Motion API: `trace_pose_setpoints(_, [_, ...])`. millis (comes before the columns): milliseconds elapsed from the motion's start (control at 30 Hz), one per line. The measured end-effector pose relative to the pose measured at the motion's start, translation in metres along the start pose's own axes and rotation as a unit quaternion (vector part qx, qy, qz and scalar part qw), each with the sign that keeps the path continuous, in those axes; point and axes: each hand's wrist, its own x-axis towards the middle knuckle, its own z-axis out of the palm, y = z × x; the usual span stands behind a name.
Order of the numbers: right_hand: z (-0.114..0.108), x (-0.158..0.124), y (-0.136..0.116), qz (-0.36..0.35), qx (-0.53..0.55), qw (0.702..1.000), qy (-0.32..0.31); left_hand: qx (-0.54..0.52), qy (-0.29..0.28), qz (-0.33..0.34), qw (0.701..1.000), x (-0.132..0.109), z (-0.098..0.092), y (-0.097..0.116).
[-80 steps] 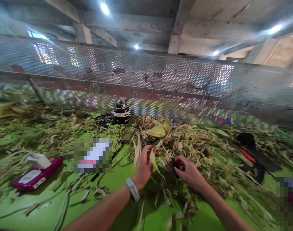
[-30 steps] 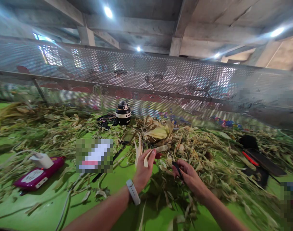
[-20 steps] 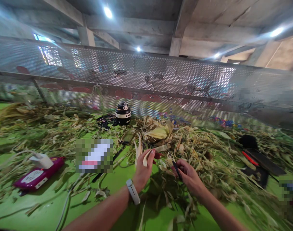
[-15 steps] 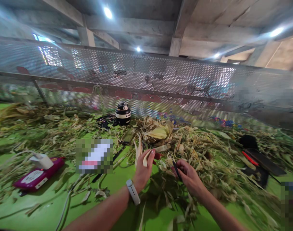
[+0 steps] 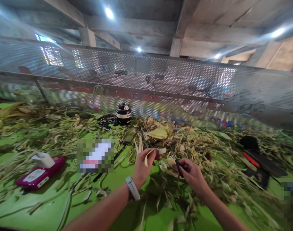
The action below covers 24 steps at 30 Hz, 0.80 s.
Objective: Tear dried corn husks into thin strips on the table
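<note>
My left hand (image 5: pixel 143 166) is closed around pale dried husk strips. One strip (image 5: pixel 162 150) sticks out past the fingertips toward the right, and other husk ends (image 5: pixel 139 144) rise beyond the hand. To the right, my right hand (image 5: pixel 193 176) grips a slim, dark-handled tool (image 5: pixel 177 163) with a thin tip pointing up and away; it may be scissors or a knife, I cannot tell. The two hands are apart, above loose dry leaf scraps. Just beyond them lies a broad yellowish husk (image 5: pixel 158 132) on a heap of shreds (image 5: pixel 182 138).
Shreds litter the green table (image 5: pixel 108 205). A black jar-shaped object (image 5: pixel 123 114) stands at the back, before a perforated metal screen (image 5: pixel 141 86). To the left are a blurred-out phone-like object (image 5: pixel 97 155) and a purple power strip (image 5: pixel 40 173) with a white plug (image 5: pixel 43 159); dark items (image 5: pixel 264 162) lie right.
The strip in my left hand now extends farther right past the fingertips. My right hand and its tool have shifted slightly right.
</note>
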Motion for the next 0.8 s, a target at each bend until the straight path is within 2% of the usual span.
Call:
trace_pose_setpoints(67, [-0.005, 0.004, 0.005, -0.001, -0.046, 0.999, -0.007, -0.002, -0.012, 0.001, 1.0, 0.001, -0.002, 0.002])
trace_pose_setpoints(133, [-0.01, 0.008, 0.009, -0.005, -0.138, 0.99, -0.005, 0.001, -0.024, 0.006, 1.0, 0.002, -0.003, 0.006])
trace_pose_setpoints(267, [-0.018, 0.008, 0.013, -0.034, -0.34, 0.939, 0.035, 0.001, -0.058, -0.008, 0.998, 0.002, -0.003, 0.011])
trace_pose_setpoints(333, [-0.02, 0.006, 0.012, -0.056, -0.387, 0.92, 0.04, -0.013, -0.075, -0.036, 0.996, 0.002, -0.003, 0.012])
trace_pose_setpoints(400, [-0.022, 0.004, 0.011, -0.059, -0.402, 0.913, 0.032, -0.032, -0.097, -0.069, 0.992, 0.002, -0.003, 0.013])
trace_pose_setpoints(500, [-0.025, 0.004, 0.011, -0.025, -0.374, 0.927, -0.008, -0.046, -0.146, -0.099, 0.983, 0.001, -0.004, 0.013])
trace_pose_setpoints(600, [-0.028, 0.008, 0.01, 0.005, -0.276, 0.958, -0.079, -0.034, -0.17, -0.085, 0.981, -0.001, -0.005, 0.014])
trace_pose_setpoints(667, [-0.03, 0.009, 0.004, 0.011, -0.215, 0.974, -0.063, -0.024, -0.17, -0.078, 0.982, -0.001, -0.005, 0.016])
trace_pose_setpoints(767, [-0.03, 0.005, -0.012, -0.03, -0.11, 0.993, 0.012, -0.015, -0.187, -0.099, 0.977, -0.002, -0.005, 0.017])
trace_pose_setpoints(800, [-0.028, 0.002, -0.017, -0.046, -0.059, 0.997, -0.001, -0.013, -0.197, -0.107, 0.974, -0.002, -0.005, 0.017])
